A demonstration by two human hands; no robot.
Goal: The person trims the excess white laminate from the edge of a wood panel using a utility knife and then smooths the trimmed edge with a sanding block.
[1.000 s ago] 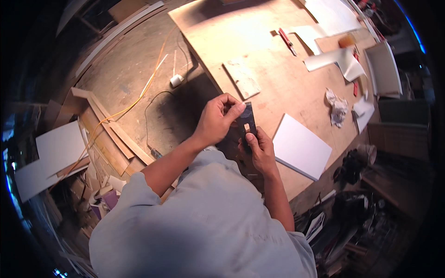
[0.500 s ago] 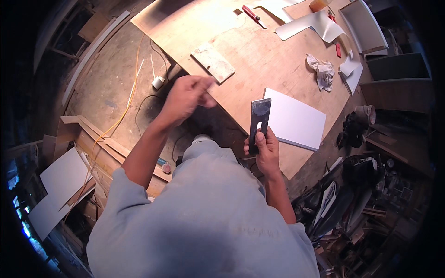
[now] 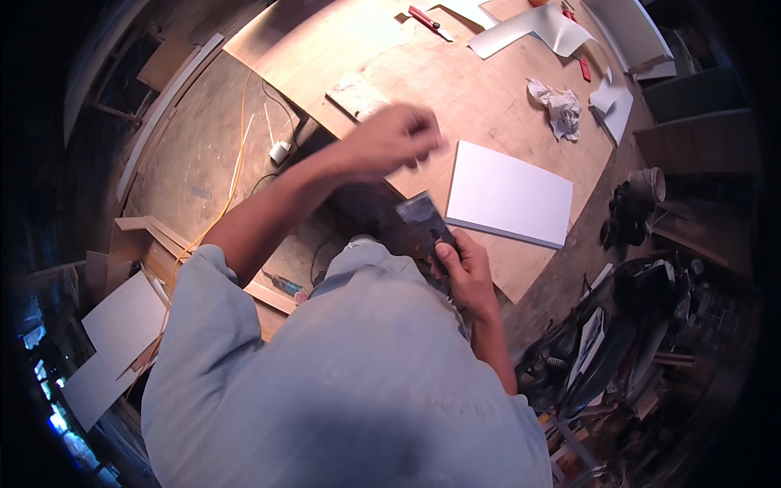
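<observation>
My right hand (image 3: 465, 264) grips a dark, flat plane blade (image 3: 423, 213) near its lower end. The blade slants up to the left past the table's near edge, and its wide upper end is paler. Over the table is my left hand (image 3: 394, 140), its fingers curled and blurred; whether they hold anything is unclear. Behind that hand lies a whitish, worn flat slab (image 3: 354, 93), partly covered by it. To the right of the blade, a white rectangular board (image 3: 511, 193) rests flat on the plywood tabletop (image 3: 480, 102).
A red utility knife (image 3: 427, 19), curled white sheet (image 3: 533, 32), crumpled paper (image 3: 557, 110) and small red piece (image 3: 585, 70) lie on the tabletop's far side. A yellow cord (image 3: 242, 154) crosses the floor at left, near a white plug block (image 3: 280, 151).
My left hand has moved right and farther over the table. The plane blade in my right hand has tipped from upright to a leftward slant. My view has shifted slightly.
</observation>
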